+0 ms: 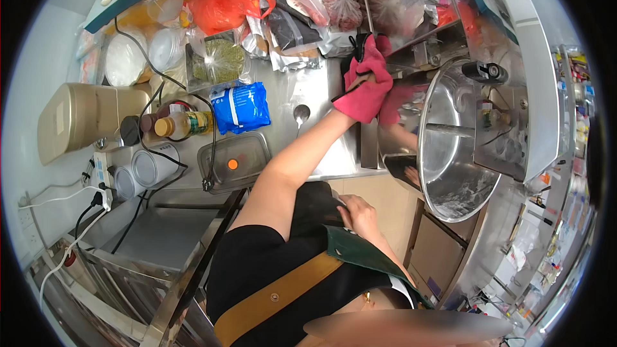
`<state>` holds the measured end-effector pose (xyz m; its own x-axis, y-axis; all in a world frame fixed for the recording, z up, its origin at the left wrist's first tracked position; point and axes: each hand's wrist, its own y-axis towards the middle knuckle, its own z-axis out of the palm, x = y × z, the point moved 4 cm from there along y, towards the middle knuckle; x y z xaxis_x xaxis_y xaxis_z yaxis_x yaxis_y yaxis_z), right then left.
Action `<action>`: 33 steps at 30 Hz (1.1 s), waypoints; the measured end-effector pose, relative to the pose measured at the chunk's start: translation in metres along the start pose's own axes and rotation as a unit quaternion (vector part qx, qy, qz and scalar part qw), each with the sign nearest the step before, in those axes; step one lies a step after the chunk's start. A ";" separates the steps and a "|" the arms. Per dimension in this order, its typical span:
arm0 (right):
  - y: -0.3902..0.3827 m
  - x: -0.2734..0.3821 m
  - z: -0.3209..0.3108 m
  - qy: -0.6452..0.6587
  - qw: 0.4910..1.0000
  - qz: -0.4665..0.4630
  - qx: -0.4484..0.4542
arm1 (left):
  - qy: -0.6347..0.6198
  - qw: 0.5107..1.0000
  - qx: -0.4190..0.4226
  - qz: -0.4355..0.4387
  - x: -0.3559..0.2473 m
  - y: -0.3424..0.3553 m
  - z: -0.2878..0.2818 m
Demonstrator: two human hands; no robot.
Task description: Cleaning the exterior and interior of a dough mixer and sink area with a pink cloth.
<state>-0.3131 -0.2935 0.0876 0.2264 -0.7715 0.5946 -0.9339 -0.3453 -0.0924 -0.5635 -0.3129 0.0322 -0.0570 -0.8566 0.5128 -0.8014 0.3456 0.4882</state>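
Observation:
My left hand (360, 80) reaches far forward, wrapped in or gripping a bunched pink cloth (363, 104) with dark edging, against the steel machine's side; most of its fingers are hidden by the cloth. Just to its right is a large shiny steel mixing bowl (453, 189) with white residue inside. A spoon (301, 114) lies on the steel counter (321, 148) left of my forearm. Down by my dark apron, my right hand (360, 218) has curled fingers on a dark edge that I cannot make out clearly.
Bagged goods (340, 9), a red bag (222, 0), a blue packet (239, 106), a lidded container (247, 164), bottles (186, 125) and cans (151, 167) crowd the counter. Cords trail down its left side. A steel rack (173, 283) stands at lower left.

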 end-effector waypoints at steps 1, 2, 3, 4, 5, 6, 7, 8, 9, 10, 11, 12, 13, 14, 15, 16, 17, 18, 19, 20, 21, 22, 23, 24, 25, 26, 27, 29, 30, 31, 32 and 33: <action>0.000 -0.003 0.001 0.004 1.000 0.002 0.000 | 0.021 0.997 -0.012 0.078 0.000 -0.006 -0.010; 0.000 -0.005 0.002 0.006 1.000 0.007 -0.003 | 0.040 0.987 -0.025 0.154 0.002 -0.012 -0.019; 0.001 -0.007 0.001 0.006 1.000 0.012 -0.006 | 0.082 0.960 -0.049 0.263 0.001 -0.020 -0.022; 0.001 -0.008 0.002 0.009 1.000 0.012 -0.004 | 0.082 0.960 -0.047 0.265 0.002 -0.021 -0.022; 0.001 -0.009 0.002 0.009 1.000 0.016 0.003 | 0.058 0.963 -0.046 0.259 0.001 -0.023 -0.027; 0.001 -0.011 0.003 0.008 1.000 0.021 0.008 | 0.032 0.966 -0.046 0.253 -0.005 -0.019 -0.031; 0.000 -0.010 0.003 0.012 1.000 0.017 0.013 | 0.012 0.969 -0.040 0.245 -0.005 -0.014 -0.026; 0.001 -0.011 0.003 0.010 1.000 0.023 0.013 | -0.016 0.970 -0.041 0.238 -0.009 -0.001 -0.017; 0.001 -0.012 0.004 0.007 0.999 0.030 0.014 | -0.044 0.971 -0.043 0.232 -0.014 0.010 -0.011; 0.002 -0.013 0.001 0.004 0.999 0.030 0.015 | -0.069 0.972 -0.044 0.221 -0.014 0.018 -0.006; 0.002 -0.012 -0.002 0.009 0.999 0.042 0.018 | -0.095 0.972 -0.045 0.210 -0.014 0.024 -0.004; 0.002 -0.013 -0.003 0.015 0.998 0.055 0.022 | -0.120 0.972 -0.045 0.199 -0.016 0.029 -0.003; 0.000 -0.015 -0.002 0.012 0.998 0.055 0.023 | -0.145 0.970 -0.046 0.189 -0.019 0.037 -0.001; -0.002 -0.018 -0.001 0.018 0.998 0.063 0.012 | -0.170 0.968 -0.046 0.178 -0.024 0.047 0.002; -0.003 -0.022 -0.001 0.024 0.997 0.070 0.003 | -0.194 0.966 -0.046 0.167 -0.025 0.052 0.007; -0.005 -0.024 0.001 0.025 0.997 0.076 0.004 | -0.221 0.961 -0.045 0.162 -0.021 0.044 0.004; -0.006 -0.026 0.002 0.017 0.997 0.077 0.004 | -0.248 0.955 -0.043 0.155 -0.023 0.045 0.005; -0.006 -0.028 0.003 0.009 0.997 0.077 0.005 | -0.274 0.949 -0.040 0.149 -0.030 0.053 0.010; -0.004 -0.022 0.007 0.014 0.997 0.071 0.014 | -0.292 0.946 -0.031 0.135 -0.044 0.077 0.026; -0.001 -0.022 0.007 0.013 0.998 0.064 0.022 | -0.319 0.938 -0.029 0.131 -0.038 0.068 0.026; 0.001 -0.021 0.007 0.011 0.998 0.055 0.030 | -0.346 0.929 -0.027 0.126 -0.039 0.062 0.020; 0.005 -0.019 0.006 0.010 0.998 0.053 0.032 | -0.367 0.923 -0.026 0.113 -0.039 0.069 0.023; 0.008 -0.014 0.005 0.010 0.998 0.044 0.039 | -0.387 0.916 -0.025 0.100 -0.040 0.078 0.020; 0.011 -0.011 0.006 0.010 0.998 0.035 0.045 | -0.407 0.909 -0.024 0.086 -0.034 0.073 0.021; 0.011 -0.011 0.005 0.007 0.998 0.036 0.045 | -0.429 0.900 -0.025 0.074 -0.028 0.070 0.016; 0.010 -0.010 0.005 0.017 0.998 0.048 0.045 | -0.451 0.890 -0.026 0.064 -0.020 0.062 0.009; 0.008 -0.010 0.004 0.028 0.997 0.060 0.045 | -0.472 0.880 -0.027 0.054 -0.012 0.058 0.006; 0.003 -0.012 0.006 0.018 0.996 0.065 0.058 | -0.512 0.858 -0.030 0.036 0.005 0.048 -0.004; 0.000 -0.016 0.008 0.010 0.995 0.073 0.070 | -0.534 0.844 -0.032 0.031 0.014 0.039 -0.012; -0.001 -0.016 0.009 0.010 0.995 0.068 0.069 | -0.550 0.834 -0.035 0.020 0.023 0.036 -0.015; -0.003 -0.017 0.007 0.001 0.997 0.060 0.055 | -0.570 0.821 -0.036 0.013 0.027 0.030 -0.026; -0.004 -0.019 0.006 -0.008 0.998 0.053 0.041 | -0.591 0.806 -0.038 0.007 0.036 0.024 -0.028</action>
<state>-0.3119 -0.2809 0.0721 0.1321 -0.8138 0.5659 -0.9275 -0.3028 -0.2190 -0.5683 -0.3248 0.0823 -0.6291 -0.6041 -0.4892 -0.7594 0.3431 0.5528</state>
